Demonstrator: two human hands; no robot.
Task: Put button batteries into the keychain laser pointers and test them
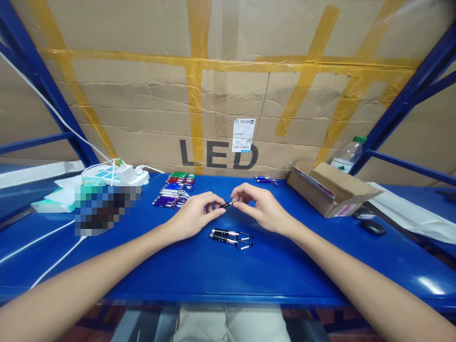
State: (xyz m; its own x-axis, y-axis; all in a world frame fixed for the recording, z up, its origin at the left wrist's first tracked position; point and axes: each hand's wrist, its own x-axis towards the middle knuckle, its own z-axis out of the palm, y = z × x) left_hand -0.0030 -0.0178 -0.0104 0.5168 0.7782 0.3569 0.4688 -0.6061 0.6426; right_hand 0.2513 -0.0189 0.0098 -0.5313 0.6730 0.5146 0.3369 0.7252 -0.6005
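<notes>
The left hand point(194, 212) is holding a black penlight point(227, 205) over the blue counter point(171, 275), its grip clamped on the barrel. The right hand point(263, 210) is meeting the penlight's other end; whether that grip is closing on it, I cannot tell. Two clipped black penlights point(221, 239) are lying just nearer the wearer, while colored penlights point(173, 192) are lying grouped beyond the left hand.

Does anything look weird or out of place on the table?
Yes, maybe: some blue pen-shaped things lie near the cardboard box, apart from the colourful group lined up on the left. Nothing looks spilled.
</notes>
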